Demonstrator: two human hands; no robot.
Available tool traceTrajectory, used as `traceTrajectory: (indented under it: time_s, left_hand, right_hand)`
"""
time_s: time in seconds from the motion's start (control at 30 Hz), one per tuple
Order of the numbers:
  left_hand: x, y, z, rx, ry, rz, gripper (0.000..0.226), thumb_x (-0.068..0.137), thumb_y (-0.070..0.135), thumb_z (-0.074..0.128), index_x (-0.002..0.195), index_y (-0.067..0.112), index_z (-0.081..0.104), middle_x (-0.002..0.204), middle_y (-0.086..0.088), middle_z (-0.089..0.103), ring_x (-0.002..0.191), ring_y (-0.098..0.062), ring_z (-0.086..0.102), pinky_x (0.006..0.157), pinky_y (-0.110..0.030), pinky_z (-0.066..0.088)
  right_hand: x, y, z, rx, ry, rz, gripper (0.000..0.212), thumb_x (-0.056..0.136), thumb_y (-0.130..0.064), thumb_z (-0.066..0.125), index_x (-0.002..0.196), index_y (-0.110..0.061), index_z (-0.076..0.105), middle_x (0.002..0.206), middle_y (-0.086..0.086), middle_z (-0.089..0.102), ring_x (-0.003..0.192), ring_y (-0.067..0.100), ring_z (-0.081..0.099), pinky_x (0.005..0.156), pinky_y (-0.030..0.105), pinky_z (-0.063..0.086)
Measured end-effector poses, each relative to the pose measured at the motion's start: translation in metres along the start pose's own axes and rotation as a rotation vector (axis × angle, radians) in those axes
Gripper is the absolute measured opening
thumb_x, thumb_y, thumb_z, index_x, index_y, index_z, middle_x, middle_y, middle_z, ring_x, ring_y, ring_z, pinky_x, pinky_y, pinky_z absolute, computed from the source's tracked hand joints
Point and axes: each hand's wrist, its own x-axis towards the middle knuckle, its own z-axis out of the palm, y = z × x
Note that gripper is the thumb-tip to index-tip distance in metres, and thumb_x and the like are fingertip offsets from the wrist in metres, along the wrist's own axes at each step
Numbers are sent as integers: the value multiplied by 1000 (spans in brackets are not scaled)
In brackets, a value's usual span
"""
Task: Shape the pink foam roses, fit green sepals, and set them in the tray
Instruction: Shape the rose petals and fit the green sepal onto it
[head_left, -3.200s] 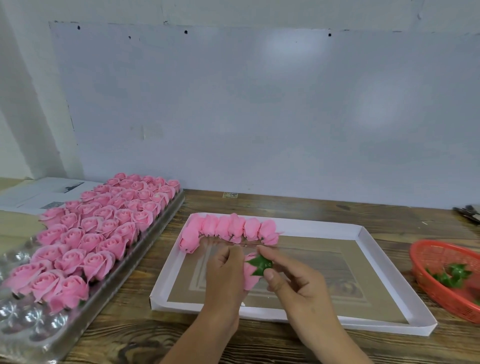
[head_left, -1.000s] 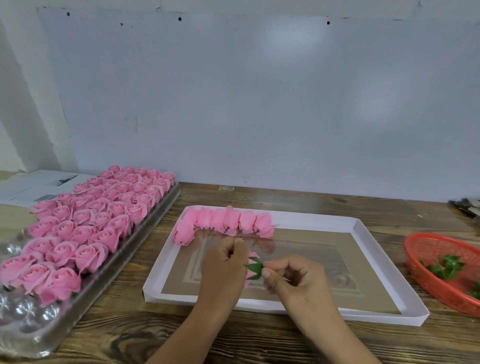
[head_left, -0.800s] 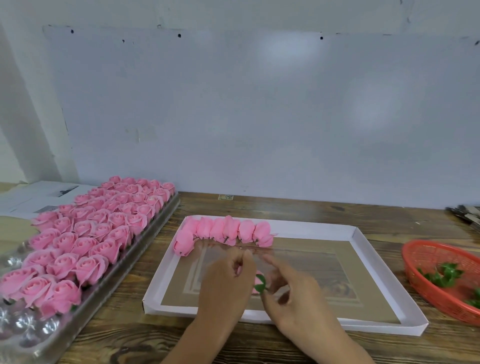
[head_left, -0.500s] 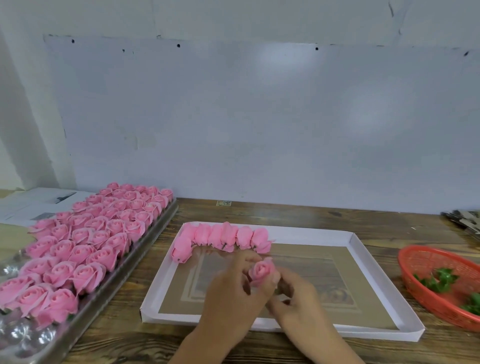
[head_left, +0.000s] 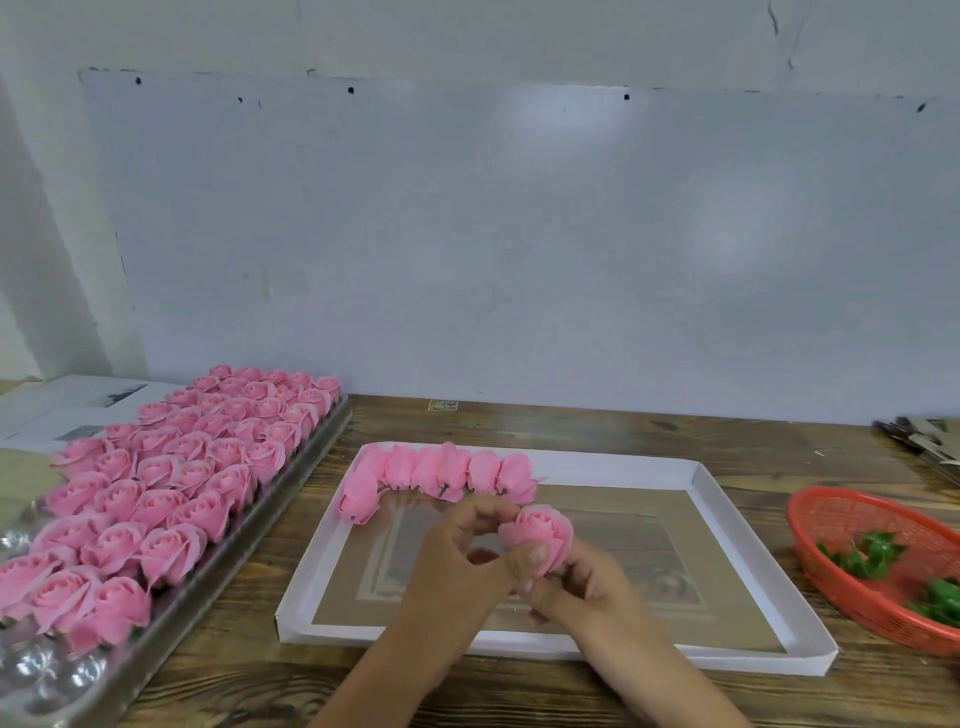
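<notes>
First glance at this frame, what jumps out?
The big tray packed with pink roses at left. Then the single rose gripped by both hands, left hand and right hand, over the white tray. A red basket of green sepals sits far right.

Soft, even daylight-like light fills the scene, bright without harshness. Two pale glare patches sit on the wall panel (head_left: 519, 234) high above the fingers (head_left: 530, 564). Shadows are faint (a soft one under the fingers). The fingers look slightly motion-blurred. Wide-angle bending curves the table (head_left: 571, 426) edge far left and right of them.
</notes>
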Motion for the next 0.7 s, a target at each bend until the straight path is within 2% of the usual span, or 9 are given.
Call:
traceTrajectory:
  time_s: [0.1, 0.17, 0.27, 0.3, 0.37, 0.47, 0.53, 0.6, 0.7]
  left_hand:
    - [-1, 6, 1, -73, 50, 70, 52, 60, 74, 79, 96, 37, 74, 97, 5, 75, 90, -11, 71, 74, -22, 56]
    - [-2, 8, 1, -87, 36, 103, 49, 65, 70, 78, 92, 29, 78, 90, 3, 76, 83, -11, 71, 74, -19, 54]
    - [-5, 11, 2, -9, 5, 92, 27, 69, 50, 83, 82, 27, 81, 87, 3, 78, 81, -6, 71, 72, -17, 53]
    - [-5, 12, 3, 18, -11, 79, 15, 70, 42, 86, 78, 30, 81, 89, 4, 78, 82, -6, 72, 71, -17, 54]
    - [-7, 12, 4, 74, -72, 37, 4, 75, 31, 82, 75, 34, 80, 92, 6, 78, 86, -9, 73, 73, -19, 55]
    - [-7, 6, 4, 96, -101, -25, 18, 78, 12, 84, 77, 30, 80, 100, 9, 78, 95, -9, 73, 78, -18, 55]
    - [-6, 4, 4, 80, -92, -32, 19, 70, 22, 88, 84, 30, 79, 106, 10, 77, 100, -7, 71, 83, -17, 54]
    - [-7, 3, 4, 81, -100, -48, 36, 62, 40, 87, 96, 37, 77, 107, 9, 76, 101, -7, 70, 83, -18, 54]
    - [-5, 1, 2, 26, -176, -80, 50, 62, 42, 88, 110, 35, 73, 109, -1, 75, 105, -19, 70, 91, -31, 56]
  right_hand:
    - [0, 5, 6, -161, 38, -33, 21, 87, -20, 70, 103, -32, 75, 98, 2, 74, 90, 16, 66, 78, 35, 52]
    - [0, 8, 10, -242, 49, -24, 16, 84, -27, 70, 99, -32, 74, 92, -5, 74, 84, 12, 66, 76, 36, 52]
    - [-1, 7, 13, -296, 50, -69, 19, 80, -32, 68, 97, -41, 71, 87, -10, 70, 77, 3, 61, 64, 28, 49]
    - [-1, 6, 13, -305, 46, -89, 23, 80, -34, 67, 98, -47, 69, 91, -14, 70, 81, 0, 63, 62, 23, 48]
    - [-2, 4, 13, -309, 36, -120, 32, 79, -36, 65, 100, -60, 64, 100, -26, 70, 95, -5, 65, 69, 10, 47]
    - [-3, 3, 13, -329, 48, -124, 43, 80, -30, 63, 100, -68, 60, 98, -35, 68, 96, -11, 64, 74, 5, 47]
    - [-3, 3, 12, -343, 72, -136, 45, 80, -23, 62, 91, -66, 62, 89, -35, 68, 89, -12, 64, 69, 4, 46]
    - [-4, 3, 11, -306, 92, -147, 43, 81, -17, 60, 86, -60, 66, 85, -29, 70, 83, -10, 65, 67, 5, 46]
    - [-4, 1, 10, -180, 146, -162, 29, 81, -21, 59, 92, -44, 74, 90, -14, 76, 84, 0, 69, 71, 14, 51]
